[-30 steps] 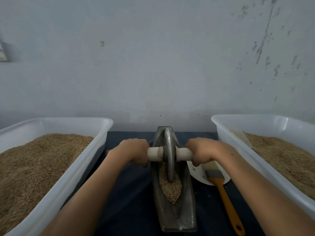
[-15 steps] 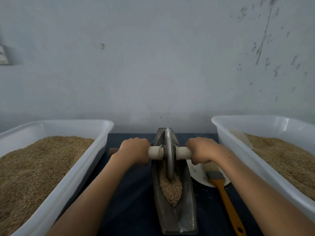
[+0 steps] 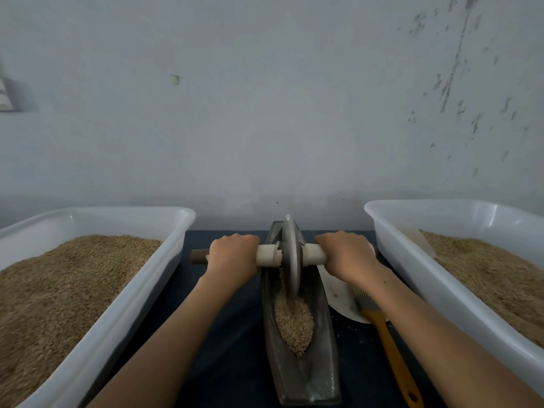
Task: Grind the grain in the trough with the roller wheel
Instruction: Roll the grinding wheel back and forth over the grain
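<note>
A scuffed pale wall stands behind a dark desk (image 3: 235, 334), and the single head view looks down along it. On the desk, between two white tubs of grain, a long metal trough (image 3: 303, 375) lies with its long axis running straight away from the person toward the wall. The left tub (image 3: 123, 301) and the right tub (image 3: 418, 269) flank it, each well apart from its sides. Just right of the trough a white plate (image 3: 338, 295) sits under an orange-handled brush (image 3: 391, 348).

The roller wheel (image 3: 290, 254) stands upright on edge in the far half of the trough, its axle handle crossing the trough at right angles. The left hand (image 3: 234, 257) wraps the handle on one side and the right hand (image 3: 348, 256) wraps it on the other, each grip closed round the bar, both about equally near the wheel. A brown stub of the handle shows beyond the left hand.

The grain (image 3: 294, 322) lies heaped in the trough on the near side of the wheel, between the wheel and the person. So the coming stroke is likely a pull back along the trough's length, toward the body, with even pressure from both hands to keep the wheel from tipping.
</note>
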Available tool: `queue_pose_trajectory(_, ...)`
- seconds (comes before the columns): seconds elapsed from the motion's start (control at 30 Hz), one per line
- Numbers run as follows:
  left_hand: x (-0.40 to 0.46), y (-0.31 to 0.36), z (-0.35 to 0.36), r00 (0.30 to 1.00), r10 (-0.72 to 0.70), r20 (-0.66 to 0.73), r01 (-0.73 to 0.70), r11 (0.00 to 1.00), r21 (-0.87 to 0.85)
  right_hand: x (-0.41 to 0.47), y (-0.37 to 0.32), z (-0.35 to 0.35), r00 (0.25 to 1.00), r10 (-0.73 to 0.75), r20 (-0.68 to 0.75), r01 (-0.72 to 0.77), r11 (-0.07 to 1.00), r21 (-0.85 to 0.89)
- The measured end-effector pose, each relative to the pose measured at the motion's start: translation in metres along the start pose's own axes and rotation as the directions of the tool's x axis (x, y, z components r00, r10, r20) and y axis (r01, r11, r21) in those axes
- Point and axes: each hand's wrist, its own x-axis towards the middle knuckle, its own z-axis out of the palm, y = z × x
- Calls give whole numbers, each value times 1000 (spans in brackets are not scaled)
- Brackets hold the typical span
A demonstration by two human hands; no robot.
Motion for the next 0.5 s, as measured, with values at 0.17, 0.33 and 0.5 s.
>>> queue_pose_trajectory(0.17, 0, -3, -7, 979, 32, 203, -34, 999, 6, -3, 1, -15, 974, -41, 223, 53, 997, -48)
queue_pose_trajectory(0.33, 0, -5, -15, 905, 53, 423, -34, 998, -51, -9, 0, -25, 887, -44, 459, 20, 998, 57)
queue_pose_trajectory(0.5, -1, -4, -12, 948, 26, 316, -22, 1000, -18, -5, 1, -20, 929, -45, 366, 35, 999, 34)
